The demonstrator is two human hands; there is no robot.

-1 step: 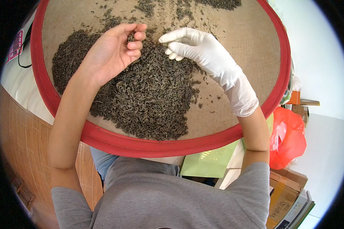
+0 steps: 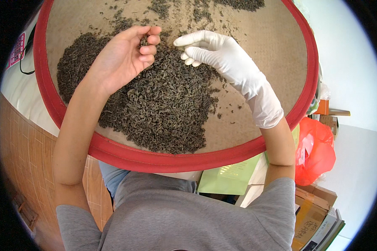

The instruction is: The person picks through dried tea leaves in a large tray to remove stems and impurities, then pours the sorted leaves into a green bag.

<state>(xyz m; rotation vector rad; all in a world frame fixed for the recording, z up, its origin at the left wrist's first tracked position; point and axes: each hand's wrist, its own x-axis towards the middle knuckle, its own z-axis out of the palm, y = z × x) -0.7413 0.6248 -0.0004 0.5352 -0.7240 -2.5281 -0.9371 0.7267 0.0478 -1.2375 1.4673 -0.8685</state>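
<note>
A dark heap of curled, dried tea leaves lies on a round, tan tray with a red cloth rim. Over the heap's far part is my bare left hand, palm showing and fingers loosely curled but apart. Dark leaves show in the gap between its fingers; whether they lie in the hand or behind it I cannot tell. Just to its right, my right hand wears a white glove. Its fingers bend toward the left hand, with thumb and index tips apart. The two hands do not touch.
More tea leaves lie scattered toward the tray's far side. Right of the tray are a red plastic bag and cardboard boxes. A light green pouch sits below the near rim. A pink keypad is at the left.
</note>
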